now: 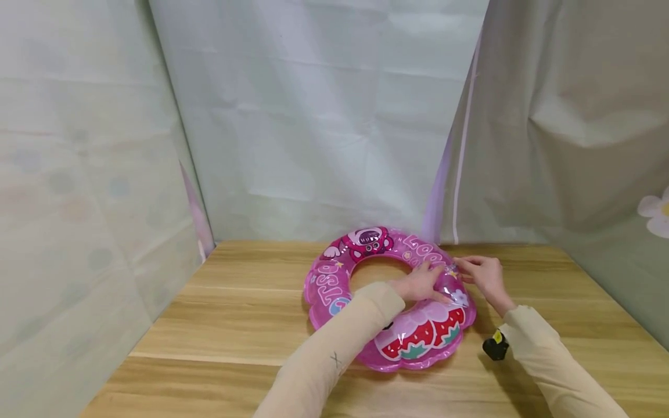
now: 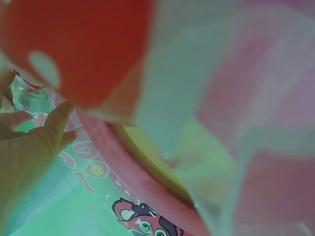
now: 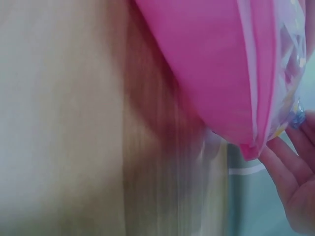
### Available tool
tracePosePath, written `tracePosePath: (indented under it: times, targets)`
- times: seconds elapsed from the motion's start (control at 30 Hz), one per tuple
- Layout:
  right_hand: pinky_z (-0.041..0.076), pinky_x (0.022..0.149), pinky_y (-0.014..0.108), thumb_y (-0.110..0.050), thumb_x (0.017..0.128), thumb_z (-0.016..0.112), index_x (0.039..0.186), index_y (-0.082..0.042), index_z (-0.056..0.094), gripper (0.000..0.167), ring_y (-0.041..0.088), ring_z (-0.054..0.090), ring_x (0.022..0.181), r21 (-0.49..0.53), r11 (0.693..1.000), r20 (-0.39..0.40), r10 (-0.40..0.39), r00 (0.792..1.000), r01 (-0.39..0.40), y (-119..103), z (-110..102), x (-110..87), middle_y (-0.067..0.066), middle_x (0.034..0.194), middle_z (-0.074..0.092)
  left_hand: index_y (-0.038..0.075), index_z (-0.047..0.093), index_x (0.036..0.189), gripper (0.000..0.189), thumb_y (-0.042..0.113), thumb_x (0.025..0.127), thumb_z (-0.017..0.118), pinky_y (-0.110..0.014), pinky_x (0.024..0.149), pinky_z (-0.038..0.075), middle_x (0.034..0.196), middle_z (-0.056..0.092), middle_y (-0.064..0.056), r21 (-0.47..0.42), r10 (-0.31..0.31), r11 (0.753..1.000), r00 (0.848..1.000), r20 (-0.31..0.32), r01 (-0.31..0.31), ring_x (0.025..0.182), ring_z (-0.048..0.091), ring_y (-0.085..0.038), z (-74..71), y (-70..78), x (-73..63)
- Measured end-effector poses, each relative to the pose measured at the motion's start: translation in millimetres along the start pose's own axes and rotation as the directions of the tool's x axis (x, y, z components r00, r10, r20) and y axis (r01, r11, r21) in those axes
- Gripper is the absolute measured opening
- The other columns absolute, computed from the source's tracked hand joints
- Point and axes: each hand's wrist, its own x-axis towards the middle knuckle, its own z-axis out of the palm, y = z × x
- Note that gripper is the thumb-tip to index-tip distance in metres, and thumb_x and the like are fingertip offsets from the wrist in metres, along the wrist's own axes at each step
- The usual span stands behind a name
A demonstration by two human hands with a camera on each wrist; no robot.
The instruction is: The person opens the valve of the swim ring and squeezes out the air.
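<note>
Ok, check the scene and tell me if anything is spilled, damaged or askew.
Nothing looks spilled, and no damage shows on the ring, which looks plump on the table. Only the back curtain looks askew: its right edge slants, and a purple strip shows beside it.

Wood-grain table (image 1: 225, 325); pink inflatable ring (image 1: 326, 290) lying on top.

The inflatable ring (image 1: 418, 334), near the far edge of the tabletop (image 1: 225, 325), looks like smooth, glossy plastic. The tabletop appears wooden and smooth. Behind its far edge, the sheet (image 1: 334, 128) looks creased, faintly shiny. The sleeves (image 1: 324, 354) seem matt cloth.
</note>
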Motion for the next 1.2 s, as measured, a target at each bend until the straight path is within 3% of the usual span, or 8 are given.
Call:
tracePosePath:
  times: [0.23, 0.43, 0.57, 0.7, 0.87, 0.97, 1.13, 1.2]
  targets:
    - [0.052, 0.054, 0.03, -0.026, 0.08, 0.071, 0.093, 0.006, 0.068, 0.035, 0.018, 0.064, 0.065, 0.034, 0.999, 0.088, 0.034, 0.995, -0.037, -31, -4, -13.4, 0.014, 0.082, 0.066, 0.01, 0.031, 0.141, 0.079, 0.044, 0.079, 0.066, -0.031, 0.1, 0.025, 0.142, 0.023, -0.017, 0.02, 0.006, 1.0, 1.0, -0.001, -0.006, 0.127, 0.026, -0.024, 2.6, -1.6, 0.4]
    - [0.052, 0.052, 0.035, -0.023, 0.083, 0.067, 0.091, 0.011, 0.066, 0.034, 0.021, 0.064, 0.063, -0.063, 0.998, 0.078, -0.005, 0.997, 0.009, -62, 0, -27.9, 0.02, 0.082, 0.064, 0.01, 0.031, 0.141, 0.077, 0.043, 0.08, 0.065, -0.032, 0.1, 0.025, 0.142, 0.023, -0.017, 0.023, 0.004, 1.0, 1.0, -0.001, -0.004, 0.128, 0.025, -0.024, 1.8, -0.8, 0.1]
    - [0.05, 0.044, 0.026, -0.031, 0.084, 0.064, 0.091, 0.01, 0.065, 0.042, 0.021, 0.064, 0.063, -0.165, 0.985, 0.036, -0.051, 0.998, 0.056, -37, 2, -18.8, 0.019, 0.082, 0.064, 0.01, 0.032, 0.14, 0.076, 0.043, 0.08, 0.065, -0.032, 0.099, 0.026, 0.141, 0.024, -0.016, 0.031, 0.01, 0.999, 1.0, -0.002, -0.01, 0.128, 0.025, -0.023, 2.1, 0.4, -0.4]
    - [0.05, 0.049, 0.023, -0.039, 0.084, 0.061, 0.091, 0.004, 0.067, 0.044, 0.021, 0.064, 0.064, -0.227, 0.972, 0.004, -0.061, 0.998, 0.06, -3, 3, -4.7, 0.016, 0.083, 0.064, 0.01, 0.031, 0.141, 0.078, 0.043, 0.08, 0.065, -0.031, 0.1, 0.025, 0.142, 0.024, -0.016, 0.028, 0.009, 1.0, 1.0, -0.003, -0.009, 0.128, 0.025, -0.023, 2.6, 0.7, -0.5]
    - [0.05, 0.05, 0.022, -0.046, 0.082, 0.059, 0.094, 0.0, 0.066, 0.048, 0.022, 0.065, 0.065, -0.226, 0.974, -0.007, -0.021, 1.0, 0.018, 3, 3, -2.6, 0.017, 0.088, 0.064, 0.011, 0.028, 0.142, 0.08, 0.045, 0.079, 0.065, -0.032, 0.1, 0.025, 0.143, 0.022, -0.015, 0.02, -0.008, 1.0, 1.0, 0.002, 0.008, 0.129, 0.023, -0.022, 3.2, 0.7, 0.0]
    - [0.05, 0.051, 0.022, -0.043, 0.082, 0.061, 0.096, 0.005, 0.065, 0.05, 0.022, 0.065, 0.068, -0.171, 0.985, 0.028, 0.011, 1.0, -0.006, -18, 0, -10.4, 0.02, 0.089, 0.063, 0.012, 0.028, 0.142, 0.081, 0.045, 0.079, 0.065, -0.033, 0.1, 0.025, 0.143, 0.022, -0.014, 0.013, -0.019, 1.0, 1.0, 0.002, 0.019, 0.129, 0.022, -0.022, 2.9, 0.8, -0.1]
    - [0.052, 0.062, 0.037, -0.026, 0.087, 0.062, 0.101, 0.015, 0.06, 0.043, 0.027, 0.065, 0.074, -0.072, 0.993, 0.06, 0.097, 0.993, -0.093, -69, 0, -30.9, 0.027, 0.093, 0.062, 0.012, 0.027, 0.143, 0.081, 0.045, 0.079, 0.065, -0.032, 0.1, 0.024, 0.144, 0.021, -0.014, 0.012, -0.025, 1.0, 1.0, 0.002, 0.025, 0.13, 0.021, -0.022, 1.6, 1.8, -0.3]
    - [0.052, 0.063, 0.036, -0.028, 0.088, 0.061, 0.103, 0.015, 0.059, 0.046, 0.024, 0.065, 0.074, -0.061, 0.992, 0.047, 0.111, 0.993, -0.109, -68, 1, -31.1, 0.027, 0.093, 0.062, 0.012, 0.028, 0.142, 0.08, 0.044, 0.079, 0.066, -0.032, 0.1, 0.024, 0.144, 0.021, -0.014, 0.01, -0.026, 1.0, 1.0, 0.002, 0.026, 0.13, 0.021, -0.023, 1.7, 2.2, -0.4]
